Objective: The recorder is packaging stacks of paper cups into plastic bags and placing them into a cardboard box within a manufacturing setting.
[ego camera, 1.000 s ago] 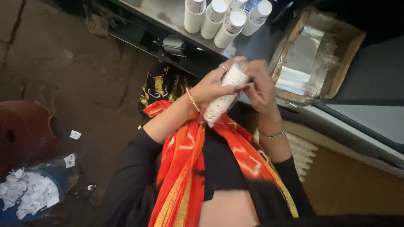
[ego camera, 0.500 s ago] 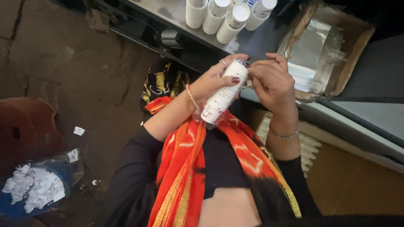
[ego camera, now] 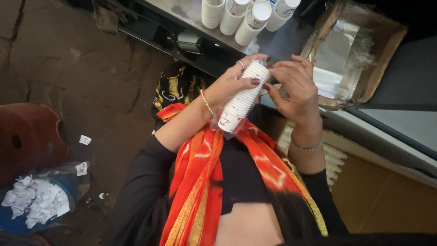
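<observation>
My left hand grips a stack of white paper cups in a clear plastic sleeve, held slanted in front of my chest with its top end up and to the right. My right hand is at that top end, fingers pinching the plastic wrap there. A beaded bracelet sits on my left wrist, a thin bangle on my right.
Several more stacks of white cups lie on the grey counter ahead. A cardboard box lined with clear plastic stands at the right. On the floor at the left are a brown tub and a blue bin of crumpled paper.
The cup stack stays in my left hand, tilted much the same. My right hand has shifted from the stack's side to its top end and works at the wrap.
</observation>
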